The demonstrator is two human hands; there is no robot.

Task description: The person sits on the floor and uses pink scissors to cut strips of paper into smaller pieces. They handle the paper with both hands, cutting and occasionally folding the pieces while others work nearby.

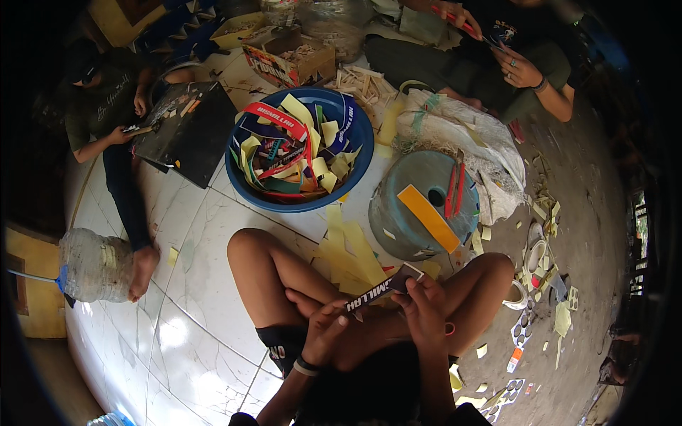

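Note:
A narrow dark strip with white lettering is stretched between my two hands, above my crossed legs. My left hand pinches its lower left end, with a band round that wrist. At the upper right end, the fingers of my right hand are closed on it. A small red ring shows beside my right hand; I cannot tell what it belongs to. Beyond my knees, an orange strip and a long red-handled tool lie on an upturned blue-green tub.
A blue basin holds many coloured strips. Pale yellow strips lie before my legs. A white sack stands behind the tub. A person sits at a black board; another person's hand works at upper right. Scraps litter the right floor.

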